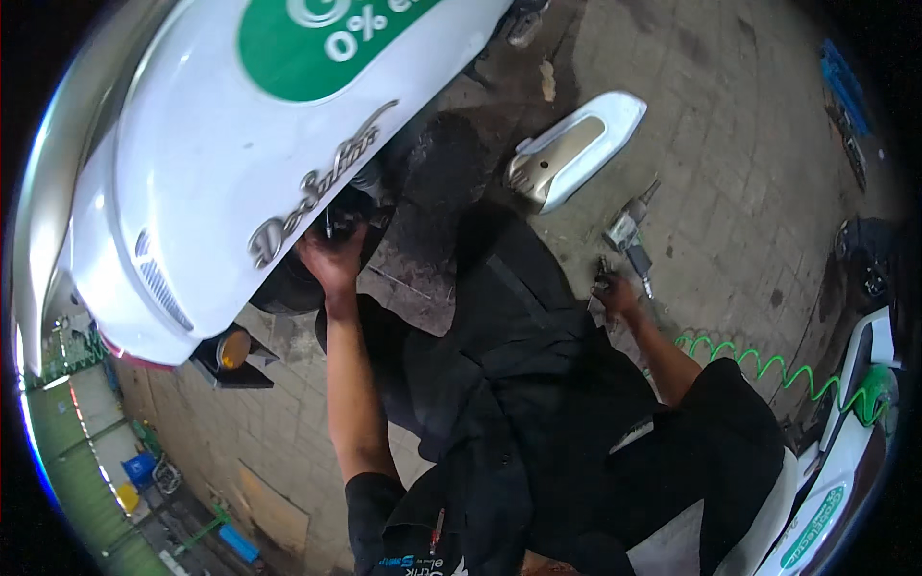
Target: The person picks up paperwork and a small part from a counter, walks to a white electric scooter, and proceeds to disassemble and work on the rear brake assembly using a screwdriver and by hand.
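A white scooter's (221, 182) body fills the upper left, with its dark rear wheel (288, 283) partly hidden underneath. My left hand (333, 261) reaches under the lower edge of the body. Its fingers are bent around a shadowed dark part with a shiny rod, whose kind I cannot make out. Low over the floor at right, my right hand (619, 296) is closed on a small dark metal part (603, 273). Just beyond that hand, a grey air impact wrench (626, 230) lies on the floor, apart from the fingers.
A white and gold scooter panel (581, 149) lies on the paved floor (711, 125) ahead. The green coiled air hose (759, 360) runs from behind my right arm to the right. Another white scooter (826, 499) stands at lower right. An orange reflector (232, 350) juts out below the body.
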Demonstrator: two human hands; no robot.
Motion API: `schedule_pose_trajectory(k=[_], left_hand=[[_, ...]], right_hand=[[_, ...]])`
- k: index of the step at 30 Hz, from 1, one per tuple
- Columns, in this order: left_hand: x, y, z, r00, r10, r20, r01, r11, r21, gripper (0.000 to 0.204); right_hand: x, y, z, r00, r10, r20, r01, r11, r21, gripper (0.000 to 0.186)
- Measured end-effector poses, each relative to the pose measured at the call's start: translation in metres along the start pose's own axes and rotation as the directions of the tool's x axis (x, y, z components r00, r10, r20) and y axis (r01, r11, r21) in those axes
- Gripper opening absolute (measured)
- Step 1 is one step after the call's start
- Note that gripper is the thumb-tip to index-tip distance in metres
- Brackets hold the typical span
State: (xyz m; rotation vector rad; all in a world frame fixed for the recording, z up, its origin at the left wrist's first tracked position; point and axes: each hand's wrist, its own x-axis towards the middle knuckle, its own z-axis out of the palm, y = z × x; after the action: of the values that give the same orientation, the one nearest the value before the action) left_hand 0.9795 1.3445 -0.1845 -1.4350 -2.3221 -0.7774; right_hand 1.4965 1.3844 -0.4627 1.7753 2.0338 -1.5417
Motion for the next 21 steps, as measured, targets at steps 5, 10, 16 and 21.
schedule_pose_trajectory(k=[5, 10, 16, 21], left_hand=[[0.011, 0.009, -0.003, 0.979, -0.033, 0.200, 0.027, 0.999, 0.033, 0.071], [-0.015, -0.023, 0.026, 0.988, -0.044, -0.146, 0.008, 0.972, -0.235, 0.073], [-0.015, -0.031, 0.028, 0.977, -0.142, -0.160, 0.084, 0.941, -0.328, 0.075], [-0.010, -0.027, 0.021, 0.989, 0.104, -0.102, -0.105, 0.994, -0.005, 0.079]], right_hand=[[0.020, 0.000, 0.035, 0.980, -0.178, -0.091, 0.178, 0.984, -0.013, 0.037], [0.052, -0.088, 0.022, 0.958, -0.212, -0.195, 0.206, 0.977, -0.053, 0.039], [0.078, -0.082, 0.037, 0.981, -0.132, -0.140, 0.140, 0.989, 0.048, 0.042], [0.080, -0.049, 0.049, 0.979, -0.136, -0.154, 0.147, 0.988, 0.057, 0.041]])
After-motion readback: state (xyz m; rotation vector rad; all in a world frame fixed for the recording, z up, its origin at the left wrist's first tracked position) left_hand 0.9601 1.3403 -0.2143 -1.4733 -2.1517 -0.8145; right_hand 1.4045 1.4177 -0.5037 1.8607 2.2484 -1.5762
